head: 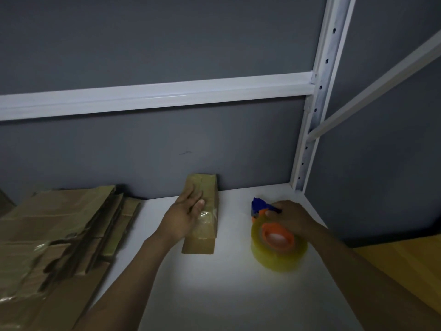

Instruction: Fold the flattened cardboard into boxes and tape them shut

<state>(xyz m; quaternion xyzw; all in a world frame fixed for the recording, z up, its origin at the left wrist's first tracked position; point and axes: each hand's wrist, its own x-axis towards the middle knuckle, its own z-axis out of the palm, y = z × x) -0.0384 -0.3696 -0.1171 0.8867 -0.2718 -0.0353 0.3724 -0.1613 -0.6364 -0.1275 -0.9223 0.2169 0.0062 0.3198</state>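
Observation:
A small folded cardboard box lies on the white shelf, its far end against the grey back wall, with clear tape along its top. My left hand rests flat on the box's top, fingers straight. To the right, a tape dispenser with an orange hub, a blue front and a thick roll of clear tape stands on the shelf. My right hand grips the dispenser from above, fingers curled over its top. A pile of flattened cardboard lies at the left.
A white metal upright and a horizontal rail frame the grey back wall. A yellow-brown wooden surface lies at the right edge. The flattened pile takes up the shelf's left side.

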